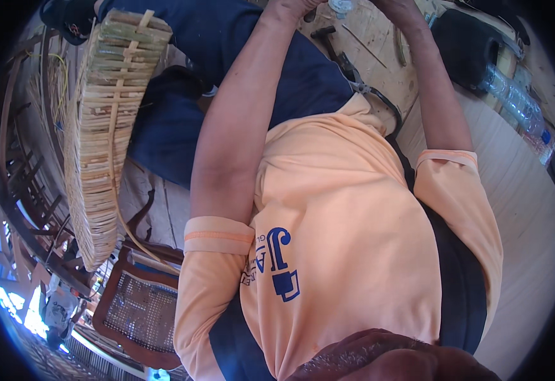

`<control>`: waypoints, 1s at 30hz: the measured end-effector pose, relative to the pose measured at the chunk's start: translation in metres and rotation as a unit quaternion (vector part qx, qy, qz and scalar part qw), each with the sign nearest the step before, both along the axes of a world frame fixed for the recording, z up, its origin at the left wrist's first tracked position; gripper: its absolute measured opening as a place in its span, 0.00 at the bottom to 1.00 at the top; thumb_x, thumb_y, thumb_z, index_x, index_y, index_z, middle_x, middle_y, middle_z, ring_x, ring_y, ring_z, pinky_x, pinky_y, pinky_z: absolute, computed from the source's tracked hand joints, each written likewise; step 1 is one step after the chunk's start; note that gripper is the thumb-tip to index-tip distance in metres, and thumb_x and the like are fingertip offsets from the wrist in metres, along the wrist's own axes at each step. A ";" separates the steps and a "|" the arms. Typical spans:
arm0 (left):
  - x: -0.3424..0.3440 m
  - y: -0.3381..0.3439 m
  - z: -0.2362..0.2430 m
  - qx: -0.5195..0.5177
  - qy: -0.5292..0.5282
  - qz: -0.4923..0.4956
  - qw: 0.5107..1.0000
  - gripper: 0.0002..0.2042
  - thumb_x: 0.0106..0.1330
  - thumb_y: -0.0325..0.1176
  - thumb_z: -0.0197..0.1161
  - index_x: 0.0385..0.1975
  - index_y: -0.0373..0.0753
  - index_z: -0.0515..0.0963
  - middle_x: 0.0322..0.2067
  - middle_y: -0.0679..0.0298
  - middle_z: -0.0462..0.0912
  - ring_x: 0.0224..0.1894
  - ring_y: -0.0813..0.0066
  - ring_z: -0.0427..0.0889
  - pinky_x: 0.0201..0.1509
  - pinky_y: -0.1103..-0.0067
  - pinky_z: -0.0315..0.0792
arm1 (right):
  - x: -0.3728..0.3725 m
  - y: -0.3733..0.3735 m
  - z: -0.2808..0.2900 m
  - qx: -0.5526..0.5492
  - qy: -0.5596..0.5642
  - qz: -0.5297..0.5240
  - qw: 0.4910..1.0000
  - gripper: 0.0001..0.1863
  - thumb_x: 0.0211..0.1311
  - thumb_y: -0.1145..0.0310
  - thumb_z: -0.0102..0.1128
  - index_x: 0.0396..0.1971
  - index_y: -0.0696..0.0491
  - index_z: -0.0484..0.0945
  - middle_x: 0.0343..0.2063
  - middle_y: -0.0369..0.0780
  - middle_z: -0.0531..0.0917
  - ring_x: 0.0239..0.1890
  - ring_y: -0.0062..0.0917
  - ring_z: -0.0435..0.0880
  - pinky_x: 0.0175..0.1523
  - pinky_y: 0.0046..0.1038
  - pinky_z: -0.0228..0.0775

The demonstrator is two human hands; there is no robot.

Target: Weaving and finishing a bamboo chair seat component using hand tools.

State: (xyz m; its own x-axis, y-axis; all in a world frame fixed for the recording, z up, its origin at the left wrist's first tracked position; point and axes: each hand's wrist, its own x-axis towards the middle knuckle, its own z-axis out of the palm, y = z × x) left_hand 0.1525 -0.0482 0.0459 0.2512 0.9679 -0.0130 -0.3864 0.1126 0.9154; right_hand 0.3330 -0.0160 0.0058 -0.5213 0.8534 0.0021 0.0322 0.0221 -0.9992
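Note:
Both of my arms stretch to the upper edge, where the hands are cut off. Of my left hand point(295, 6) only the back and wrist show, its fingers out of view. A small dark thing point(311, 14) shows beside it; whether it is held cannot be told. My right hand point(393, 5) is likewise cropped, fingers hidden. Between the two hands is part of a clear plastic thing point(341, 6), perhaps a bottle end. Just below lies a dark hammer-like tool point(326, 37). Closer to my body are pliers point(367, 90) with a dark curved handle.
A bound bundle of split rattan point(109, 120) stands at left, beside my dark trousers point(227, 57). Below it is a wooden chair with a cane panel point(143, 311). At right are a black container point(461, 47), a clear plastic bottle point(515, 101) and a pale wooden board point(512, 197).

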 end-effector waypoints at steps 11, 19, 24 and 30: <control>-0.006 0.001 -0.010 -0.016 0.073 0.019 0.997 0.20 0.52 0.31 0.71 0.43 0.34 0.75 0.33 0.65 0.81 0.31 0.81 0.78 0.36 0.84 0.74 | -0.006 -0.007 0.000 -0.023 -0.045 -0.038 0.998 0.24 0.54 0.78 0.62 0.53 0.55 0.69 0.42 0.34 0.79 0.44 0.20 0.78 0.49 0.25 0.72; -0.002 0.004 -0.015 -0.014 0.048 0.000 0.999 0.14 0.51 0.30 0.71 0.36 0.33 0.78 0.29 0.66 0.81 0.27 0.82 0.78 0.35 0.83 0.73 | 0.002 -0.005 -0.016 0.060 -0.051 -0.087 0.993 0.23 0.53 0.78 0.62 0.51 0.55 0.71 0.42 0.35 0.79 0.44 0.20 0.78 0.50 0.23 0.70; -0.001 0.005 -0.015 0.046 0.095 0.045 0.993 0.15 0.49 0.30 0.73 0.36 0.33 0.79 0.30 0.66 0.82 0.29 0.81 0.79 0.36 0.82 0.73 | 0.006 -0.002 -0.024 0.104 -0.086 -0.104 0.985 0.22 0.53 0.80 0.61 0.50 0.56 0.72 0.42 0.35 0.79 0.45 0.21 0.78 0.50 0.24 0.71; -0.003 0.009 -0.016 0.044 0.119 0.045 0.991 0.16 0.48 0.31 0.73 0.37 0.33 0.79 0.32 0.65 0.82 0.34 0.80 0.79 0.41 0.81 0.73 | 0.003 -0.001 -0.025 0.078 -0.063 -0.115 0.988 0.22 0.52 0.83 0.59 0.49 0.57 0.73 0.43 0.36 0.79 0.45 0.22 0.78 0.50 0.24 0.72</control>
State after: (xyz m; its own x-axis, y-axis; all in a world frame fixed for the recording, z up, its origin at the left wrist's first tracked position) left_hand 0.1500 -0.0396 0.0300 0.1636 0.9862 0.0247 -0.1640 0.0025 0.9865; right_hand 0.3364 -0.0166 -0.0187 -0.3182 0.9438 0.0898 0.1778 0.1524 -0.9722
